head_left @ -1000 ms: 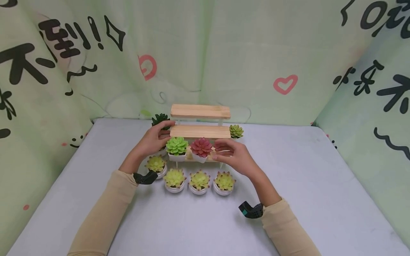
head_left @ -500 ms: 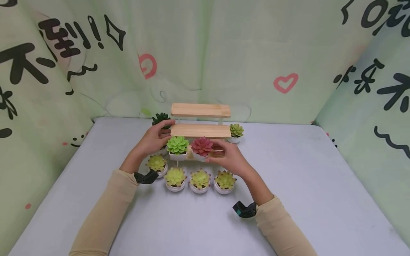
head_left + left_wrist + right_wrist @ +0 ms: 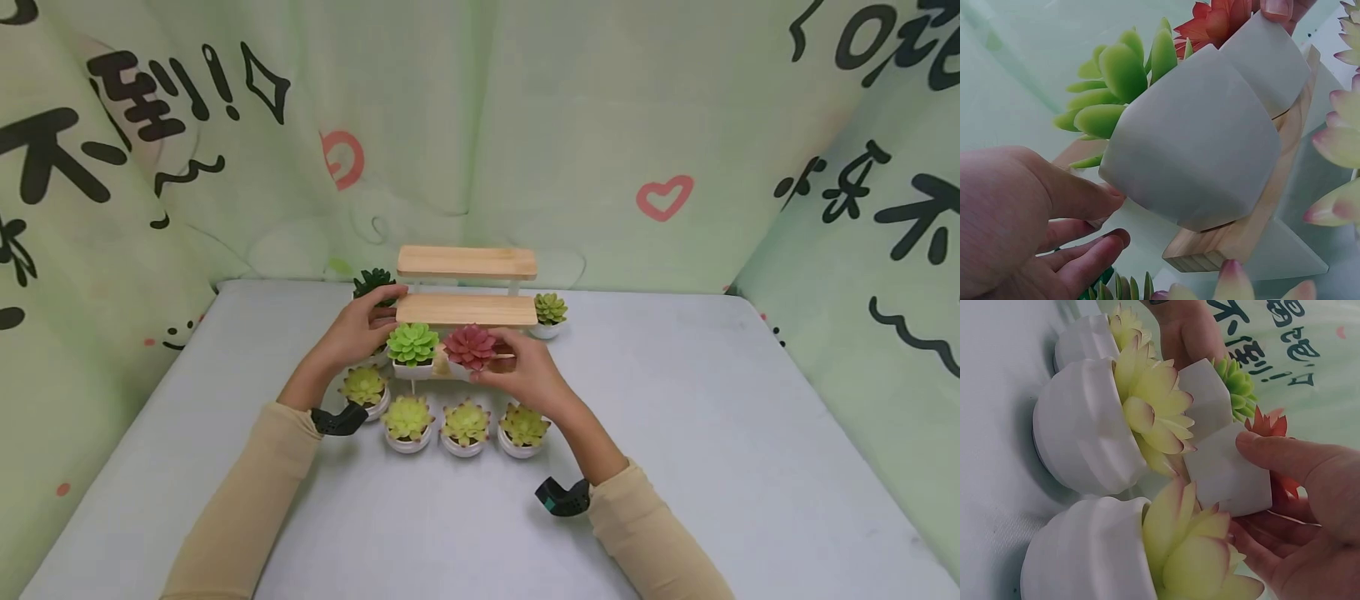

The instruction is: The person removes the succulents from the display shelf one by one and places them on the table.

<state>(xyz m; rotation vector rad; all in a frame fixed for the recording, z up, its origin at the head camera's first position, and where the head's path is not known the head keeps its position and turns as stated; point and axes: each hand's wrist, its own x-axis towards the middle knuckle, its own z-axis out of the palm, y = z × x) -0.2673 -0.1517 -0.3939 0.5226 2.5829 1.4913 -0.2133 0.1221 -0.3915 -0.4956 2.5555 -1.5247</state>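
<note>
In the head view, my right hand grips the white pot of a red succulent at the lowest step of a wooden shelf stand. The right wrist view shows the thumb on the front of that white pot, fingers behind it. A bright green succulent in a white pot stands on the same step, to its left. My left hand is at the stand's left end; its thumb touches the green succulent's pot, with the other fingers loosely bent beside it.
Three yellow-green succulents in round white pots line up in front of the stand, with another at the left. A dark green succulent stands behind my left hand, a green one right of the stand. A patterned curtain closes the back.
My right hand has moved left from beside the red succulent and now grips its pot. The left hand has stayed in place.
</note>
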